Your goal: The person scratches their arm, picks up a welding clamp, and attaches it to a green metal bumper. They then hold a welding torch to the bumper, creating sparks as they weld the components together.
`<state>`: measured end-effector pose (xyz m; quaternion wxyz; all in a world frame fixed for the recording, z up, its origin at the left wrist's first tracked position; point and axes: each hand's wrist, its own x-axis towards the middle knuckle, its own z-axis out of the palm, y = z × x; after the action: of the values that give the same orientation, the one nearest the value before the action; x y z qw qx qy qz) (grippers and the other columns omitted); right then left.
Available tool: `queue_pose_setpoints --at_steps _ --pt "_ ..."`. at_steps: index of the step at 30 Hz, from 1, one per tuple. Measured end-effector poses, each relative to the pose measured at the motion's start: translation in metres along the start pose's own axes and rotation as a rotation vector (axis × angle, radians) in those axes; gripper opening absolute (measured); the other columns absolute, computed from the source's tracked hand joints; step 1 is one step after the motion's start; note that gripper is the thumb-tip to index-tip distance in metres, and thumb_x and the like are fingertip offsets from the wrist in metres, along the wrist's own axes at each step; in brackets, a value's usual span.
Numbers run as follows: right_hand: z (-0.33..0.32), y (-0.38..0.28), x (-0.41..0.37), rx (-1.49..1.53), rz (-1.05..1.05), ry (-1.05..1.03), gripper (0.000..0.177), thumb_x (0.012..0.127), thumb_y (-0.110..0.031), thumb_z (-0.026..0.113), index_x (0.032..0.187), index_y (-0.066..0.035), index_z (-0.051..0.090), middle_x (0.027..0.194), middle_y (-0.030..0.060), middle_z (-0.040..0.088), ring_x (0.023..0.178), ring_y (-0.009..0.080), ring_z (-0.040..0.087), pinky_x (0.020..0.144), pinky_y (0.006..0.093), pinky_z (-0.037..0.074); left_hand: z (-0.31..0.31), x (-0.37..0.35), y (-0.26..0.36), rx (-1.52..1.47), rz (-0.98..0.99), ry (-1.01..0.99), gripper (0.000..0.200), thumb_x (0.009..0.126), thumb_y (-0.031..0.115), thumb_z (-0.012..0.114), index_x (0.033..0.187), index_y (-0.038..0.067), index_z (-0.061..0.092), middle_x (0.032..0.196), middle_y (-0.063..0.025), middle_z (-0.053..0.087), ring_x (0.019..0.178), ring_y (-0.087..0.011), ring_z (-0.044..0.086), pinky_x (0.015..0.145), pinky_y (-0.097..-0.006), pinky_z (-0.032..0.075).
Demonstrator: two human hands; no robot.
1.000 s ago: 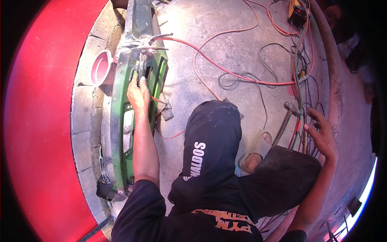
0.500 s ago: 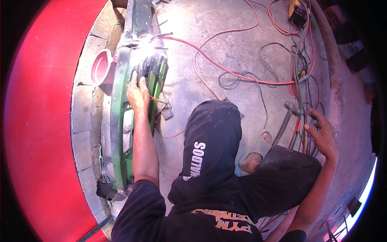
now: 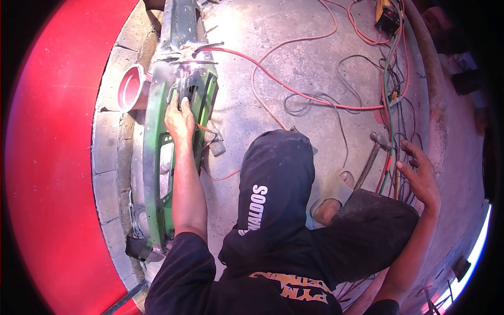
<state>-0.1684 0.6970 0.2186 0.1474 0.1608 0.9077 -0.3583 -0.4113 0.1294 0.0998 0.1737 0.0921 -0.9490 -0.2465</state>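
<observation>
My left hand (image 3: 180, 121) is shut on a welding electrode holder (image 3: 184, 93), pressed against a long green metal frame (image 3: 153, 157) that lies on the concrete floor. A small glow and haze show at the holder's tip (image 3: 190, 65), where the frame meets a grey metal piece (image 3: 181, 26). A thin red lead (image 3: 207, 129) runs from under this hand. My right hand (image 3: 420, 176) hovers far to the right with its fingers spread, holding nothing, above a bundle of cables (image 3: 391, 163). A black hood (image 3: 275, 178) covers the middle of the view.
A pink pipe mouth (image 3: 131, 87) sits left of the frame beside a red wall (image 3: 47, 157). Orange cable (image 3: 294, 90) loops over the floor toward a yellow-black box (image 3: 386, 16). A hammer (image 3: 374, 153) and a sandalled foot (image 3: 331, 197) lie near my right hand.
A bright arc flashed at the holder's tip half a second ago; it has faded to a faint glow with haze. Both hands have hardly moved.
</observation>
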Motion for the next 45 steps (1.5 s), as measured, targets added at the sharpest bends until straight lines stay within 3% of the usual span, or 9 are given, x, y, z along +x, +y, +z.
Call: queue_pose_setpoints --at_steps 19,22,25,27,29,31,45 --pt "-0.001 -0.001 0.0 -0.036 0.015 0.002 0.058 0.092 -0.029 0.075 0.141 -0.003 0.056 0.139 0.0163 0.06 0.131 0.0295 0.055 0.109 0.0423 0.043 0.001 -0.001 -0.003 0.018 0.119 0.055 0.047 0.099 0.028 0.062 0.138 0.002 0.062 0.119 -0.0267 0.068 0.113 -0.0408 0.065 0.101 -0.0451 0.048" --pt "0.0 0.003 0.0 -0.07 -0.001 0.015 0.058 0.093 -0.03 0.074 0.141 -0.004 0.056 0.14 0.0157 0.061 0.132 0.0288 0.055 0.109 0.0421 0.043 0.001 0.003 -0.003 0.014 -0.025 -0.012 0.047 0.098 0.028 0.063 0.135 0.0 0.063 0.119 -0.0274 0.068 0.114 -0.0408 0.065 0.101 -0.0453 0.048" --pt "0.0 -0.001 0.0 0.01 0.018 0.002 0.058 0.093 -0.03 0.074 0.142 -0.004 0.056 0.139 0.0147 0.061 0.132 0.0278 0.055 0.11 0.0421 0.042 0.0 0.003 -0.002 0.031 -0.028 -0.025 0.047 0.097 0.028 0.064 0.133 -0.002 0.064 0.119 -0.0276 0.068 0.114 -0.0404 0.065 0.1 -0.0451 0.049" --pt "0.0 -0.004 -0.001 0.028 0.023 -0.005 0.058 0.093 -0.03 0.074 0.142 -0.005 0.056 0.139 0.0141 0.061 0.132 0.0273 0.055 0.11 0.0423 0.042 0.025 -0.003 0.04 -0.125 0.08 0.409 0.048 0.098 0.03 0.064 0.135 0.0 0.064 0.104 -0.0195 0.073 0.099 -0.0311 0.069 0.092 -0.0389 0.051" --pt "0.0 -0.003 -0.001 0.034 0.027 -0.003 0.058 0.093 -0.029 0.074 0.143 -0.005 0.056 0.139 0.0135 0.062 0.132 0.0269 0.055 0.11 0.0424 0.042 0.025 -0.005 0.041 -0.145 0.07 0.44 0.048 0.097 0.029 0.064 0.134 0.0 0.065 0.104 -0.0192 0.073 0.098 -0.0305 0.07 0.091 -0.0387 0.051" --pt "0.0 -0.002 -0.002 0.033 0.024 -0.001 0.058 0.093 -0.029 0.074 0.143 -0.005 0.056 0.139 0.013 0.062 0.132 0.0266 0.055 0.109 0.0424 0.042 -0.003 -0.004 0.005 -0.023 -0.058 0.068 0.046 0.095 0.027 0.064 0.131 -0.002 0.066 0.119 -0.0265 0.069 0.11 -0.0385 0.067 0.098 -0.0444 0.05" --pt "-0.001 -0.002 -0.003 0.029 0.007 -0.007 0.059 0.093 -0.029 0.074 0.144 -0.006 0.055 0.139 0.0125 0.062 0.133 0.0265 0.054 0.11 0.0432 0.042 0.002 0.0 0.001 -0.005 -0.051 0.021 0.046 0.095 0.028 0.063 0.132 0.0 0.066 0.109 -0.0237 0.07 0.1 -0.0366 0.068 0.092 -0.0439 0.051"
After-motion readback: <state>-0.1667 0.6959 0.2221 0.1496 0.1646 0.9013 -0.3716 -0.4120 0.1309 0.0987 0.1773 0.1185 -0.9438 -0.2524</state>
